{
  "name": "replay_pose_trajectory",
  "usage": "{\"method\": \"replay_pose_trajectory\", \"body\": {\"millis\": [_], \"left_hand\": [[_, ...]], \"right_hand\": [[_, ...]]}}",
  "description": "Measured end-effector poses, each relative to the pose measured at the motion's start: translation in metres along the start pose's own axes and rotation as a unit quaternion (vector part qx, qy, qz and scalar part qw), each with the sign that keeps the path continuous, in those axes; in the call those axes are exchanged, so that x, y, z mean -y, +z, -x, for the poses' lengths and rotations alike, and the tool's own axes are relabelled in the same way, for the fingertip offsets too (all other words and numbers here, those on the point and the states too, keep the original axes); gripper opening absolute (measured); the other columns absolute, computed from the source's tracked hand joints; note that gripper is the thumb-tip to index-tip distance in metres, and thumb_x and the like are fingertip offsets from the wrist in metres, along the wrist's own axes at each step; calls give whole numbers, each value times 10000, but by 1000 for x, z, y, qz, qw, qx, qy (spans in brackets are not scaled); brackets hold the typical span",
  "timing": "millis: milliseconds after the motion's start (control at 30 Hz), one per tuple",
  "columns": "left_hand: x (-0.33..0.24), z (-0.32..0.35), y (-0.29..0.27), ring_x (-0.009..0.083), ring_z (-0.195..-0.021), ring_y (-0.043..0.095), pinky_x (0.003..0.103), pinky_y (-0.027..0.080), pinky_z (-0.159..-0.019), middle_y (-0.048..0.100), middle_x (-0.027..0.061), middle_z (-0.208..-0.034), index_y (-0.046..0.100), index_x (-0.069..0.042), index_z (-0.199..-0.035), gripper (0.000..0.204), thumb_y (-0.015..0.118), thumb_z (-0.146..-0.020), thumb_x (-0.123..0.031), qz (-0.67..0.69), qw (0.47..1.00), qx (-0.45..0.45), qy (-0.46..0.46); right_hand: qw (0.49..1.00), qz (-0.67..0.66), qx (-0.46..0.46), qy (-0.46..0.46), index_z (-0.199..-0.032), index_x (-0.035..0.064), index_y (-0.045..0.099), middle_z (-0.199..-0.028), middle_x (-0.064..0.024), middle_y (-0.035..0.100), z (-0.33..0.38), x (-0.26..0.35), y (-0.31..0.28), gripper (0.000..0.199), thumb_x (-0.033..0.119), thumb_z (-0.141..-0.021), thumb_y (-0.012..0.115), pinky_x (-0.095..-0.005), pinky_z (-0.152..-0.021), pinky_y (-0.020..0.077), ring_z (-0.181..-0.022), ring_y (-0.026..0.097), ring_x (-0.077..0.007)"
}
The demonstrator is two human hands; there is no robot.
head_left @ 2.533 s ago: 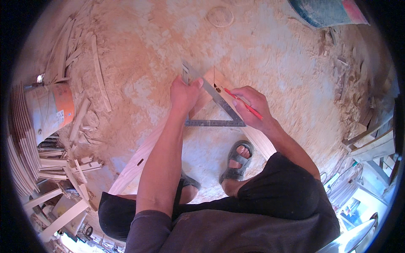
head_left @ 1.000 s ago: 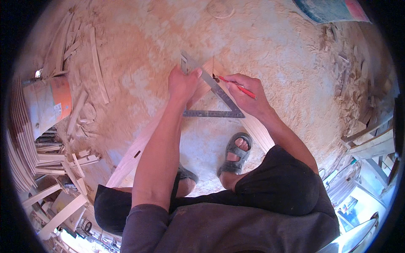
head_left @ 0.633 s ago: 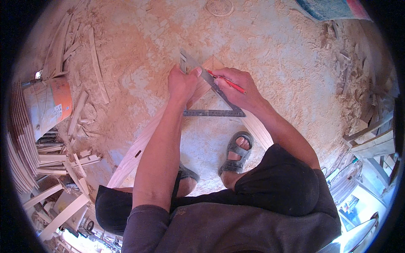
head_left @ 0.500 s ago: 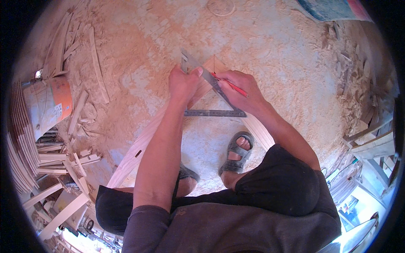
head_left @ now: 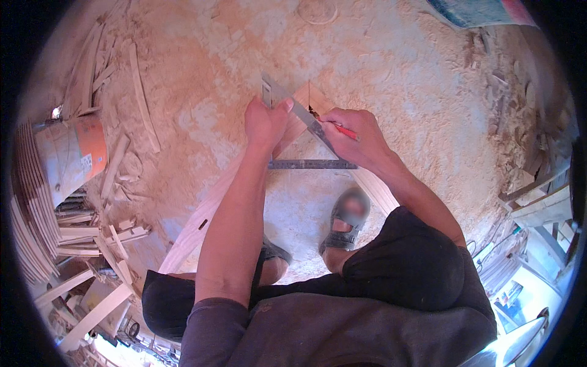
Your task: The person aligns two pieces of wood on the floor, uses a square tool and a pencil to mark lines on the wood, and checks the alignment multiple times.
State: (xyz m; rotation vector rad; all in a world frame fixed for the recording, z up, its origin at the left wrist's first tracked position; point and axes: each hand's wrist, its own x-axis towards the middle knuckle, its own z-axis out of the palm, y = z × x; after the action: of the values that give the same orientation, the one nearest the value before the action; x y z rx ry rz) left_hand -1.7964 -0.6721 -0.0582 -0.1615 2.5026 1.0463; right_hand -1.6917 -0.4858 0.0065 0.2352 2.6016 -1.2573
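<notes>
Two pale wooden boards meet at a pointed corner in front of me; the left board (head_left: 194, 229) has a small dark slot, and the right board (head_left: 376, 191) runs back beside my knee. Across the joint lies a grey metal triangular set square (head_left: 310, 164). My left hand (head_left: 266, 125) is closed on its far left part, thumb pressed on the slanted edge. Pinched in my right hand (head_left: 361, 131) is a red pencil (head_left: 347, 131), its tip end at the slanted edge over the wood. A thin dark line (head_left: 309, 93) shows near the corner.
At the left stand a white and orange bucket (head_left: 73, 150) and a stack of thin slats (head_left: 33, 183), with wood offcuts (head_left: 101, 238) below. Wood scraps lie along the right side. My sandalled foot (head_left: 345, 223) is between the boards on the dusty floor.
My right hand with the pencil has slid slightly nearer and to the right along the slanted edge. The left hand and the set square have stayed nearly still.
</notes>
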Motion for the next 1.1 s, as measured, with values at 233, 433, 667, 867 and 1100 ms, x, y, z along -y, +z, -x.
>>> {"method": "replay_pose_trajectory", "body": {"millis": [233,433,667,867,1100], "left_hand": [[1,-3,1,431,-1022,696,492,536,-881,725,255,-1032,678,20,-1125,482,827,-818,-320,3,1000,30,2],[6,-2,4,287,-858,732,419,548,-786,763,175,-914,722,20,-996,320,819,-841,-242,30,1000,7,7],[-8,5,-3,304,-847,734,434,551,-785,763,192,-907,723,20,-983,355,838,-824,-276,13,1000,3,0],[1,2,-1,252,-800,706,415,539,-751,754,144,-866,714,10,-965,345,846,-831,-279,44,999,12,17],[1,-1,-3,346,-914,722,448,536,-827,748,191,-946,694,-12,-1010,361,831,-842,-301,64,996,55,11]], "right_hand": [[984,-150,-91,-16,-1090,29,746,-912,-173,747,5,-10,6,233,184,-944,651,-391,-744,576,-812,748,-294],[982,-163,-73,-59,-1104,21,737,-967,-173,745,-12,-10,18,242,175,-936,657,-388,-770,575,-864,741,-303],[995,-79,-50,-41,-1073,38,746,-884,-188,728,-7,-3,10,223,177,-930,647,-422,-718,564,-812,723,-346],[989,-103,-103,-6,-1081,44,748,-869,-183,732,19,-2,10,217,168,-941,638,-405,-714,567,-806,733,-319],[966,-193,-160,67,-1163,6,725,-932,-155,749,42,-15,17,241,114,-970,628,-319,-737,563,-832,736,-193]]}}
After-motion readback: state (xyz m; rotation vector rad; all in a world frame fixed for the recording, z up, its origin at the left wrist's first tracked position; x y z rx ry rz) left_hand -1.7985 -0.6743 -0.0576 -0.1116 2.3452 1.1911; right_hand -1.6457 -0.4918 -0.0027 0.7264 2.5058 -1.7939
